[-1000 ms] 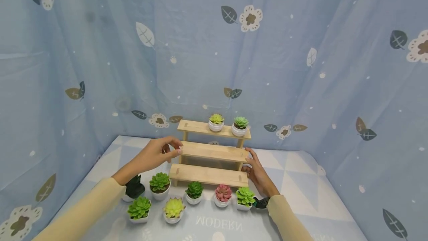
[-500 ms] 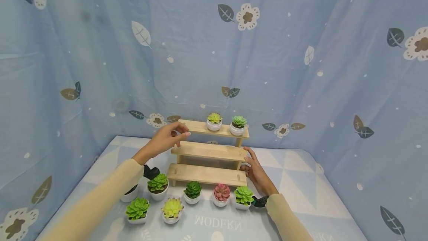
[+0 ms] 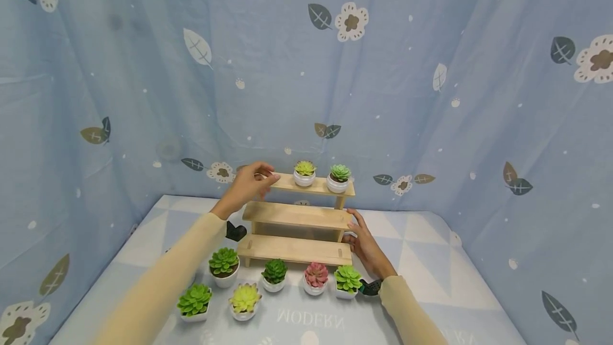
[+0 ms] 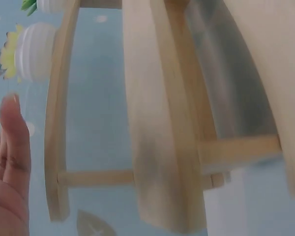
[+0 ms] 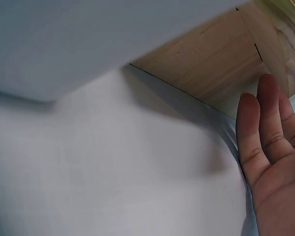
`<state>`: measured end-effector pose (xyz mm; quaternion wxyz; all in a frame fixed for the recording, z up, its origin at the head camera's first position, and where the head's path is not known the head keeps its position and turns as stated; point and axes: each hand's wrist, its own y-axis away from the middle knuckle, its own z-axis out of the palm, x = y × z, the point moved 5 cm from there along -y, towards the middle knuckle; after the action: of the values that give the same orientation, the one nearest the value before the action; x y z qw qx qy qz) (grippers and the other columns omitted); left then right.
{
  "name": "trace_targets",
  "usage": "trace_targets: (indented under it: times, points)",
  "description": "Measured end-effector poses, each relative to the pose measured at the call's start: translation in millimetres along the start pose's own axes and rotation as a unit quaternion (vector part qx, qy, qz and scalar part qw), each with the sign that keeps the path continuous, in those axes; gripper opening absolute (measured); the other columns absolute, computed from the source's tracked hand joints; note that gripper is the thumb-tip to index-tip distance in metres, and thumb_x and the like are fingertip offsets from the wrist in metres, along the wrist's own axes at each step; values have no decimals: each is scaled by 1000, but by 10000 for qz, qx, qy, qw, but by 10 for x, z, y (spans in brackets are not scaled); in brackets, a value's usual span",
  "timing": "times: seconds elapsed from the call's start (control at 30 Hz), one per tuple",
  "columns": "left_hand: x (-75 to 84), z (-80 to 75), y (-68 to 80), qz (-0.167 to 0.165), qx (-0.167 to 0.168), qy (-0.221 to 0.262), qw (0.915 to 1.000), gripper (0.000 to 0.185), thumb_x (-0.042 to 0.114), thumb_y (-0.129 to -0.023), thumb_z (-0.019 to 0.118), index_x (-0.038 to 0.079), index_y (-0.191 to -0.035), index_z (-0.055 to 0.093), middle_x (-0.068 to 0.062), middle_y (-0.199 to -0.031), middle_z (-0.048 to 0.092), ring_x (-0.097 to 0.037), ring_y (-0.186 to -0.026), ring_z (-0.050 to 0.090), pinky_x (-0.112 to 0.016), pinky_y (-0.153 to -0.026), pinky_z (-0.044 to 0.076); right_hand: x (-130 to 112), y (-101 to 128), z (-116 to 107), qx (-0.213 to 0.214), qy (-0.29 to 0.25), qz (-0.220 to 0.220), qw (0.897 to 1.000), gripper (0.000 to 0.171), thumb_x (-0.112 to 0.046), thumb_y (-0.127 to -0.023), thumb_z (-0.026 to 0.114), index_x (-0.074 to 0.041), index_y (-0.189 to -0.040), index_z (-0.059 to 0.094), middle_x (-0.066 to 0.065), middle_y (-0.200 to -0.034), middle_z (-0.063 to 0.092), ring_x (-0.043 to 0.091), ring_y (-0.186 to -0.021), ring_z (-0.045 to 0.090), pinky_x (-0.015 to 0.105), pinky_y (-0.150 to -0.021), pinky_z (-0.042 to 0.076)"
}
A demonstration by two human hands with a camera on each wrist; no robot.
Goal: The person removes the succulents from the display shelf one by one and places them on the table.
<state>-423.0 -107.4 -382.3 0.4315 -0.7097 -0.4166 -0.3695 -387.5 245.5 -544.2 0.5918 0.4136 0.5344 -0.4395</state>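
Now the left hand [image 3: 249, 184] has climbed from the middle step to the left end of the top one on the wooden stand [image 3: 297, 217] — fingers loosely curled over the edge, though whether they truly pinch it I cannot tell. At the stand's right end, the right hand [image 3: 362, 243] rests with straight fingers on the lower steps. Pale, smooth planks form three tiers; two white-potted succulents [image 3: 322, 175] sit on top, seven more [image 3: 268, 281] in front — seemingly steadying it.

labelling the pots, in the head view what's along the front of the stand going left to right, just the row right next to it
dark green succulent → small dark green one → pink one → light green one
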Motion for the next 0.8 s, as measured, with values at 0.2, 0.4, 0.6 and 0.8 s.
trace_targets:
  times: [0.2, 0.4, 0.6, 0.8]
  points:
    - [38, 141, -99, -70, 44, -492, 9988, 40, 38, -97, 74, 16, -129, 64, -5, -117, 67, -24, -98, 63, -43, -82, 55, -6, 1, -2, -48, -18, -31, 10000, 57, -44, -109, 48, -39, -160, 23, 18, -146, 43, 34, -107, 60, 49, -88, 53]
    - [76, 244, -218, -21, 67, -604, 9981, 48, 42, -96, 74, 18, -135, 62, -4, -121, 65, -25, -104, 60, -46, -86, 52, -36, 3, -5, -60, -12, -157, 9999, 49, -42, -111, 45, -44, -157, 28, 17, -146, 43, 32, -104, 61, 48, -87, 53]
    - [21, 358, -314, -237, -7, -202, 9995, 61, 43, -94, 76, 13, -144, 56, -12, -132, 60, -28, -113, 58, -49, -92, 51, -18, -9, 2, -121, -8, -169, 9998, 57, -42, -111, 45, -36, -161, 21, 19, -147, 41, 32, -104, 62, 47, -86, 54]
    - [-1, 499, -379, -416, -148, -463, 9980, 70, 49, -91, 78, 15, -147, 53, -8, -133, 58, -27, -114, 57, -47, -93, 51, 8, -9, 9, -78, -23, -57, 10000, 53, -46, -108, 49, -42, -157, 27, 20, -146, 41, 33, -105, 60, 49, -87, 53]
